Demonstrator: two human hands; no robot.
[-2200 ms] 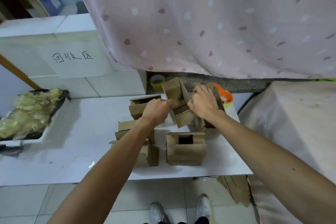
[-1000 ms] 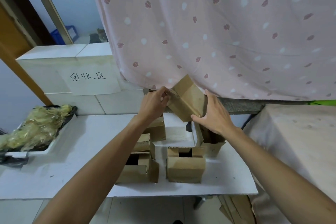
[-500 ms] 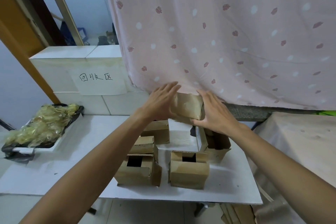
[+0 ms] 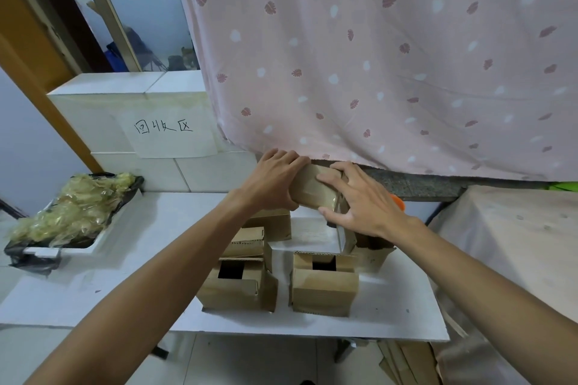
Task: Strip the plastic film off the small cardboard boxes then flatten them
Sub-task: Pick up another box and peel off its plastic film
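Off at the table's (image 4: 150,247) left lies stripped film (image 4: 72,206); over the far edge the left hand (image 4: 275,184) grips one end of a cardboard box (image 4: 312,192), the right hand (image 4: 366,201) the other. Open-flapped a second ago, it is now squeezed nearly flat (almost done), other boxes (image 4: 323,291) waiting below.

A pink leaf-print curtain (image 4: 391,56) hangs over a grey stone ledge (image 4: 422,184) behind a white counter (image 4: 78,291). At far left, a handwritten paper sign (image 4: 165,131) marks a white tiled block (image 4: 103,109) beside a wooden door frame (image 4: 28,50). Pale floor tiles (image 4: 250,359) show below, and a cloth-draped surface (image 4: 516,244) stands at right.
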